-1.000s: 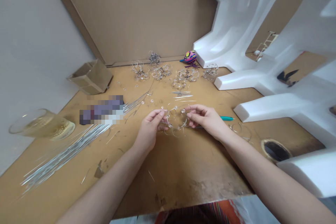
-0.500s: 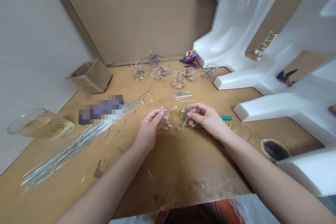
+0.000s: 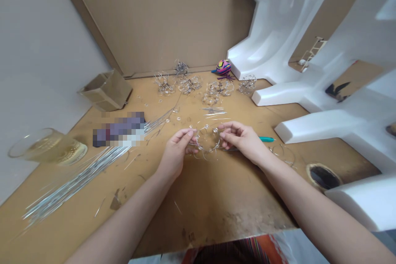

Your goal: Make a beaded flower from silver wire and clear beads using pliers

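Between my hands is a wire ring (image 3: pixel 209 149), a thin round frame with several clear beads or small loops along it and loose wire ends sticking out. My left hand (image 3: pixel 178 148) pinches its left side between thumb and fingers. On the opposite side, my right hand (image 3: pixel 239 138) pinches the rim near a clear bead. The ring is held just above the tabletop (image 3: pixel 216 189). A green-handled tool (image 3: pixel 266 139) lies right behind my right wrist, its other end hidden by the hand. Small clear rings (image 3: pixel 175 111) lie scattered beyond my left hand.
Bundled straight wires (image 3: pixel 83 181) stretch across the left, near a blurred purple object (image 3: pixel 119 129) and a glass of yellowish liquid (image 3: pixel 46 148). A cardboard box (image 3: pixel 107 90) stands behind. Several wire pieces (image 3: pixel 190 84) sit at the back. White foam (image 3: pixel 315 126) borders the right, near a round hole (image 3: pixel 324 176).
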